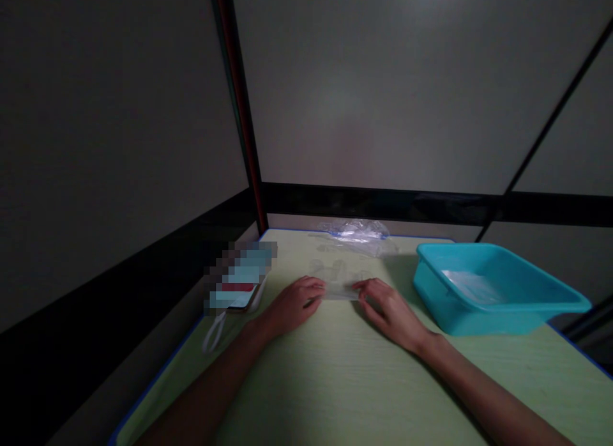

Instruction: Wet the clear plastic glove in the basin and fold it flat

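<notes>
A flat piece of clear plastic film (341, 291) lies on the pale green tabletop between my hands. At its left edge, my left hand (297, 303) has its fingers closed together on the film. My right hand (389, 310) meets the right edge with its index finger and thumb, the other fingers curled. Whether the film is a bag or a single sheet is too faint to tell. Just beyond it, a few faint see-through shapes (330, 267) rest on the table. Farther back is a crumpled clear plastic bag (359, 234).
A turquoise plastic basin (493, 321) with clear plastic packets (472, 286) inside stands at the right. On the left lies a phone-like object (242, 299), partly pixelated, with a white strap (214, 333). The blue-edged table (306, 382) meets grey wall panels at the back.
</notes>
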The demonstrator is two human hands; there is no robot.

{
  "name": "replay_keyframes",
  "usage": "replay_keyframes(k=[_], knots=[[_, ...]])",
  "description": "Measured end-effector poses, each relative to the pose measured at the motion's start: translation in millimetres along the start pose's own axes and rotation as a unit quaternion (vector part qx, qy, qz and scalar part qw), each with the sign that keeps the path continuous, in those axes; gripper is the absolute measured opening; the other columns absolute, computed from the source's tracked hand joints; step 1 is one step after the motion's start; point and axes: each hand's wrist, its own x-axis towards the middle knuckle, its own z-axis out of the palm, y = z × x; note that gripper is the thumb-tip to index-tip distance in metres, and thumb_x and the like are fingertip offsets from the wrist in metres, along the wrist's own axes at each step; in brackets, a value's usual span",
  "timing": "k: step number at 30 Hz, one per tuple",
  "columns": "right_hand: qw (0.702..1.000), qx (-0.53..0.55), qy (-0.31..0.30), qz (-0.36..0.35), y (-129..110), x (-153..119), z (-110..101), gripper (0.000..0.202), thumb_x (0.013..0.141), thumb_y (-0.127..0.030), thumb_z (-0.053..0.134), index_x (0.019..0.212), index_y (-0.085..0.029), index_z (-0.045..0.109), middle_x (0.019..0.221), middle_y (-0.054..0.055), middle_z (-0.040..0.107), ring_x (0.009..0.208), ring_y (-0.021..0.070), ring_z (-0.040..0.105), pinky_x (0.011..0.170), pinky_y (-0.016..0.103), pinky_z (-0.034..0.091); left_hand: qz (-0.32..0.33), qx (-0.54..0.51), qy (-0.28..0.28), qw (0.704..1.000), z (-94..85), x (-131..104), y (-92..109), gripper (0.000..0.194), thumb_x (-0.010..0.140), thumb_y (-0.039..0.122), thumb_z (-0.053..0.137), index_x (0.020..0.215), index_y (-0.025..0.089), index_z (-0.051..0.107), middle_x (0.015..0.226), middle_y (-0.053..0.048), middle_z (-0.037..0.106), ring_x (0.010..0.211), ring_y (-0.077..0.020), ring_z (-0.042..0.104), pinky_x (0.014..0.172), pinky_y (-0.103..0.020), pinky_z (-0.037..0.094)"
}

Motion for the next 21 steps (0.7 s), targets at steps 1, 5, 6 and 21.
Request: replay_keyframes(k=[1, 5, 6, 21], knots=[[0.999, 0.032, 0.006, 0.014, 1.0, 0.0, 0.0, 0.01, 0.083, -0.019, 0.036, 0.079, -0.019, 0.044, 0.094, 0.007, 0.055, 0.089, 0.0178, 0.05, 0.076, 0.03, 0.038, -0.015, -0.027, 0.009, 0.999, -0.3, 0.8, -1.0, 0.022, 0.074, 0.011, 0.046, 0.089, 0.017, 0.062, 0.1, -0.006, 0.057, 0.096, -0.016, 0.049, 0.088, -0.028, 0.035], [0.991, 0.097, 0.02, 0.09, 7.3, -0.9, 1.0, 0.011, 0.085, -0.027, 0.031, 0.079, -0.02, 0.038, 0.079, 0.002, 0.055, 0.071, 0.0148, 0.052, 0.063, 0.026, 0.039, -0.086, -0.147, 0.054, 0.984, -2.5, 4.3, -3.9, 0.015, 0.07, 0.01, 0.048, 0.069, 0.015, 0.063, 0.091, -0.005, 0.06, 0.087, -0.0163, 0.054, 0.083, -0.028, 0.037], [0.989, 0.097, 0.031, 0.107, 9.1, -1.0, 1.4, 0.013, 0.085, -0.029, 0.03, 0.08, -0.02, 0.038, 0.073, 0.001, 0.053, 0.065, 0.0141, 0.05, 0.059, 0.025, 0.038, -0.095, -0.165, 0.061, 0.98, -3.0, 5.1, -4.2, 0.014, 0.069, 0.011, 0.049, 0.066, 0.015, 0.062, 0.09, -0.006, 0.06, 0.086, -0.0162, 0.054, 0.081, -0.027, 0.038], [0.912, 0.303, 0.107, 0.256, 8.4, 2.6, 3.6, 0.019, 0.082, -0.043, 0.032, 0.082, -0.023, 0.033, 0.058, -0.007, 0.035, 0.046, 0.0092, 0.041, 0.041, 0.02, 0.033, -0.185, -0.365, 0.014, 0.912, -7.0, 7.0, 13.9, 0.025, 0.074, 0.042, 0.041, 0.071, 0.017, 0.039, 0.053, 0.004, 0.053, 0.035, -0.0075, 0.048, 0.034, -0.016, 0.034]])
